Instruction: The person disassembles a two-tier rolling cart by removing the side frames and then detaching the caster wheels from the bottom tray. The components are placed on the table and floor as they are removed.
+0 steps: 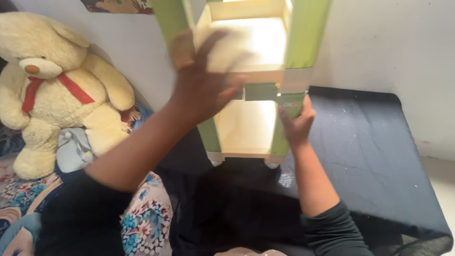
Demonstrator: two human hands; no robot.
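– Where's the little shelf point(246, 76)?

– Standing on the dark mat point(369, 142) by the wall. Right hand point(296, 124) has its grip tight on a green leg. Left hand point(201, 83) is blurry, can't tell.

– Might it tip?

– Maybe, it's tall and only one leg is held.

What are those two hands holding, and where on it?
The right hand grips the green front post of the small shelf rack. The blurred left hand is against the rack's upper shelf; its grip cannot be told.

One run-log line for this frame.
left hand: blurred, on rack | right hand: gripping green post | rack: on dark cloth | teddy bear: left
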